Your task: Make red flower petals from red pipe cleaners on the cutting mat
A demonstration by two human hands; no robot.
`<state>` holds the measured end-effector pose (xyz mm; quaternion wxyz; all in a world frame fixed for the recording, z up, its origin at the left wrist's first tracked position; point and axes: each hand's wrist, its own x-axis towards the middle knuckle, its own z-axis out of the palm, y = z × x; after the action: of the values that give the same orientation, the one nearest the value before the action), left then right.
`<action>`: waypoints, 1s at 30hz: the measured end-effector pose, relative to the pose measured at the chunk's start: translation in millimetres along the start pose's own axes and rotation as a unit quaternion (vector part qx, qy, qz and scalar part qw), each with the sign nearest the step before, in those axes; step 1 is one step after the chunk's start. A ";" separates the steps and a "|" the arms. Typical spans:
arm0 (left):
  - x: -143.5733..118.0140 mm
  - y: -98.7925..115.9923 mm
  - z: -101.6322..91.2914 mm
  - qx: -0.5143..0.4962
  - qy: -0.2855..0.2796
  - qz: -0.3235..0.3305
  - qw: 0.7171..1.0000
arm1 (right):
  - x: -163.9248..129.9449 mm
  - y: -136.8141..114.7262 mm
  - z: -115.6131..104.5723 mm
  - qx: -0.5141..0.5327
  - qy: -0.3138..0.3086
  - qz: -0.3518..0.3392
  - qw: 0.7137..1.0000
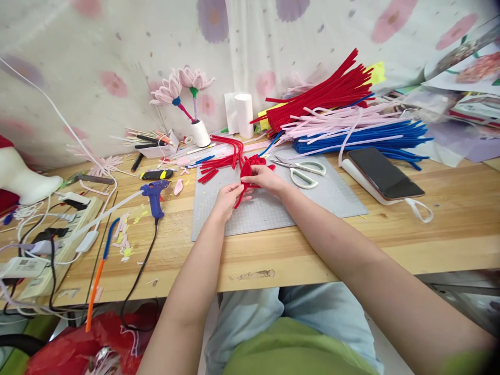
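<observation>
A: What are you working on, and where?

B: You sit at a pale wooden table [351, 245] backed by a white flower-printed cloth [117, 62]. Take the grey gridded cutting mat [273, 208] as the landmark.

A: Left of it?

B: A white power strip [58, 234] with plugs in it, then a blue hot-glue gun [155, 197]. Behind the mat's left corner, a small white cup [200, 133] holds two pink pipe-cleaner flowers [182, 86].

A: And on the mat?

B: Your left hand [226, 200] pinches the lower end of a red pipe-cleaner bundle [247, 174]; your right hand [265, 178] grips its upper part, fingers curled on it. White-handled scissors [302, 171] lie just right of them.

A: Further right?

B: Behind the mat's right corner, red, pink and blue pipe cleaners [344, 114] are stacked; a black phone [385, 173] lies on a white case.
</observation>
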<state>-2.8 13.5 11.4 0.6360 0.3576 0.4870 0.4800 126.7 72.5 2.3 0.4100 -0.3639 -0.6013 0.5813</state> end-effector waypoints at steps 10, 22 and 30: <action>7.7 -6.4 -1.2 0.064 0.074 0.090 0.991 | 1.8 1.1 3.9 -0.153 0.037 -0.008 0.987; 24.0 -20.0 -18.4 0.207 0.134 0.190 0.950 | -5.5 -9.0 9.1 -0.339 -0.093 -0.136 0.926; 13.6 -12.8 -15.3 0.313 0.170 0.230 0.906 | -8.3 -14.4 7.4 -0.312 -0.102 -0.134 0.935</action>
<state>-13.3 22.6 -8.3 0.2706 0.5532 0.6173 0.4896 123.8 61.1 16.2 0.2866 -0.3279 -0.8342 0.3384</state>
